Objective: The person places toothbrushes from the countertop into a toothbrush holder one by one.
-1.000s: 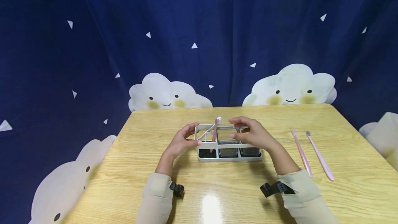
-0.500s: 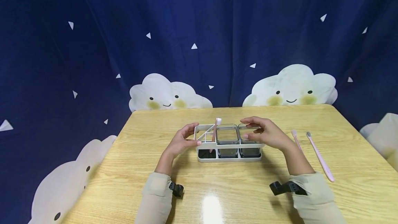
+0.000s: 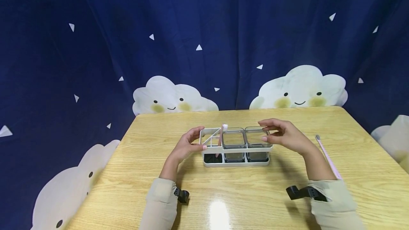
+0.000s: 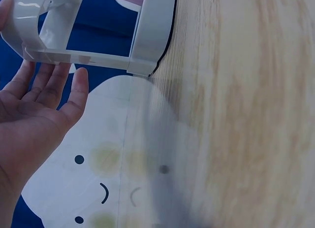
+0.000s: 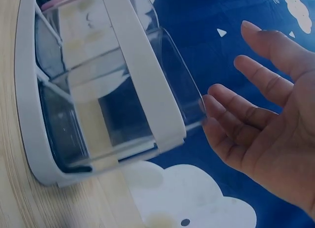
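A pale rack [image 3: 236, 150] is set on the wooden table [image 3: 249, 194], directly between the two hands. Its left end is held by the left hand [image 3: 186, 143], with the thumb laid on the front upper band and the fingers placed toward the back. Nothing is gripped by the right hand [image 3: 285, 136]; its fingers are loosely bent beside the right-hand cup [image 3: 257, 156], and whether the rim is touched cannot be told for certain. A second clear cup [image 3: 234, 156] is seated in the middle compartment, and a pink toothbrush [image 3: 220, 137] is stood, slightly tilted, in the divided left one. The rack is judged to be light and stiff, smooth enough to slide if pushed, and best taken by its upper band at both ends. The cups, whether glass or clear plastic, should be treated as breakable and slippery; they are best held by opposite walls just below the rim. By the slim handle the brush should be easily pinched. Another toothbrush [image 3: 328, 157] is laid on the table to the right, partly hidden by the right forearm.
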The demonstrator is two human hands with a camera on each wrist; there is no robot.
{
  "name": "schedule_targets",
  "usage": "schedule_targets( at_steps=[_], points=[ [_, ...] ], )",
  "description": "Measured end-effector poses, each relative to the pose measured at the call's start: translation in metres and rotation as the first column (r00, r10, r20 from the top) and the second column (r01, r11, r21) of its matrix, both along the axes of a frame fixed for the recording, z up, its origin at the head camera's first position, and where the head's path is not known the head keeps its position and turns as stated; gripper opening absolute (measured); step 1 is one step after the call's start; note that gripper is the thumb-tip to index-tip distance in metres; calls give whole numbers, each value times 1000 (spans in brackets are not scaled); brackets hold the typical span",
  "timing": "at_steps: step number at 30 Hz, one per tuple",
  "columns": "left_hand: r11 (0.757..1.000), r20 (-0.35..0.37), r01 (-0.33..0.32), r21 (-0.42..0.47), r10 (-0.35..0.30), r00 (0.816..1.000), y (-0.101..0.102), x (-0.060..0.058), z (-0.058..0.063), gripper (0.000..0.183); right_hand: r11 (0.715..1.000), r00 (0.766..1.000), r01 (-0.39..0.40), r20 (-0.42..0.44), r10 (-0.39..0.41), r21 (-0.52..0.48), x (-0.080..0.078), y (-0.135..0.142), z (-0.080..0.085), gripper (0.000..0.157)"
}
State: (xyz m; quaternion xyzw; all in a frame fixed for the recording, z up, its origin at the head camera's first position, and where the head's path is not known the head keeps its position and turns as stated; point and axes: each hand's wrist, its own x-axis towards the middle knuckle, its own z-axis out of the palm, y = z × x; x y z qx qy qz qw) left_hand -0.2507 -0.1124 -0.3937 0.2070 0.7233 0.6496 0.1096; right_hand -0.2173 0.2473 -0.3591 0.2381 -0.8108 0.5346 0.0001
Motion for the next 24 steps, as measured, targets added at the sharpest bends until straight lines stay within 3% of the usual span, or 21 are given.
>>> schedule_targets(
  at_steps=[5,13,18,24],
  points=[
    [1000,-2,3,0,-3,1000,1,0,-1,69,1000,1000,11,-1,-11,4,3,10,1,48],
    [1000,-9,0,25,0,1000,-3,-17,-24,71,999,999,36,3,-36,21,5,28,-3,45],
    [999,-39,-5,44,7,999,-2,-17,-27,68,998,999,45,-2,-44,34,7,40,-6,44],
    [996,-26,1,94,2,1000,-2,-16,-26,69,998,998,58,10,-58,38,12,53,-10,43]
  ],
)
